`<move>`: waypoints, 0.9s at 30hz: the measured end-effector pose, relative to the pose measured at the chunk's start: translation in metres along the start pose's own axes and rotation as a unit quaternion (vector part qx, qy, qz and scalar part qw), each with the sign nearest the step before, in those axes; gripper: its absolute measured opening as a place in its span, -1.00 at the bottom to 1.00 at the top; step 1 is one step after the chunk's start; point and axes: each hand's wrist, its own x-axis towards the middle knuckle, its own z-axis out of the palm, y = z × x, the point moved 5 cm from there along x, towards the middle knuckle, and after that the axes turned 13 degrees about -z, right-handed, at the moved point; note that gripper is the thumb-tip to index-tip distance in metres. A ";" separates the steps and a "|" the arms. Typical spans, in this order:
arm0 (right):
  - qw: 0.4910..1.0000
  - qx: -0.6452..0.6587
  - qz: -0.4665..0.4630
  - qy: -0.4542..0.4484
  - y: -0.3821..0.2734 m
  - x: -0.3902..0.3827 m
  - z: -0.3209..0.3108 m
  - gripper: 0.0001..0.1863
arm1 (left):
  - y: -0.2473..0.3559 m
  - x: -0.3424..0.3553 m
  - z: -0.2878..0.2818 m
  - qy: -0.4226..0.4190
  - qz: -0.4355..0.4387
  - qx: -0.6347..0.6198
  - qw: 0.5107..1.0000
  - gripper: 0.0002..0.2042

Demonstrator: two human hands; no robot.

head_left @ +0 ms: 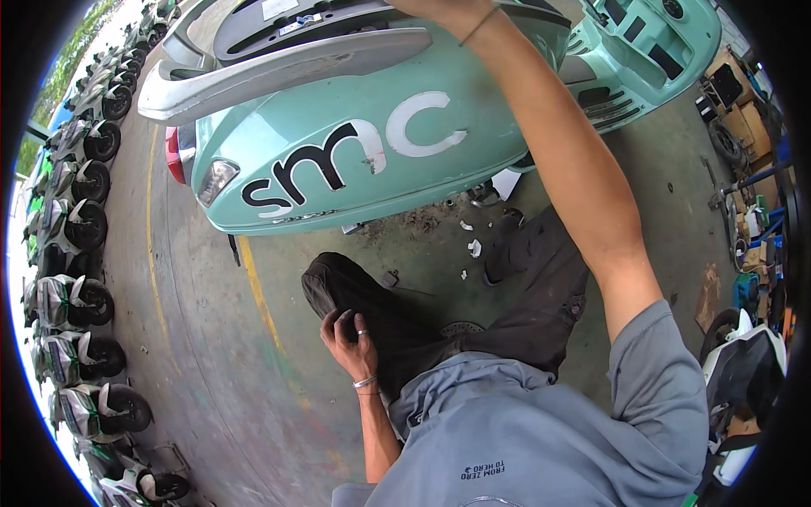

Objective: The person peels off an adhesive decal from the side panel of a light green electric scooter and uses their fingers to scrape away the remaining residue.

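Observation:
A mint-green scooter (473, 160) stands in front of me, with large black and white lettering peeling on its side panel. My right arm reaches up across it. At the top edge of the picture, my right hand (446, 10) is at the black part (338, 27) on top of the scooter, its fingers cut off from view. A scuffed grey grab rail (287, 78) runs along the near side of that part. My left hand (346, 342) rests on my bent leg, fingers apart and holding nothing.
White scraps (475, 248) and dirt (414, 221) lie on the floor under the scooter. Parked scooters (84, 224) line the left side. To the right are cardboard boxes (748, 110), a shelf with parts and a white-and-black scooter (743, 363).

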 end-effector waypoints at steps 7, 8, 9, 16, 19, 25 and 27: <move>0.958 0.030 0.199 0.203 -0.003 -0.173 -0.066 -0.78 | 0.030 0.015 0.001 -0.027 -0.029 -0.044 0.998 -0.83; 0.964 0.056 0.188 0.178 -0.002 -0.189 -0.063 -0.80 | 0.043 0.018 0.004 -0.036 -0.033 -0.097 0.994 -0.84; 0.954 0.053 0.227 0.188 0.003 -0.208 -0.064 -0.81 | 0.054 0.021 0.014 -0.098 -0.092 -0.162 0.978 -0.81; 0.889 0.264 0.264 0.265 0.038 -0.300 -0.071 -0.77 | 0.209 0.009 0.095 -0.513 -0.263 -0.581 0.574 -0.44; 0.879 0.270 0.294 0.260 0.051 -0.340 -0.076 -0.78 | 0.261 0.006 0.116 -0.545 -0.292 -0.648 0.446 -0.49; 0.871 0.216 0.343 0.279 0.064 -0.384 -0.091 -0.76 | 0.284 0.018 0.127 -0.492 -0.338 -0.709 0.376 -0.61; 0.860 0.201 0.367 0.293 0.067 -0.388 -0.091 -0.75 | 0.289 0.021 0.127 -0.492 -0.309 -0.723 0.373 -0.63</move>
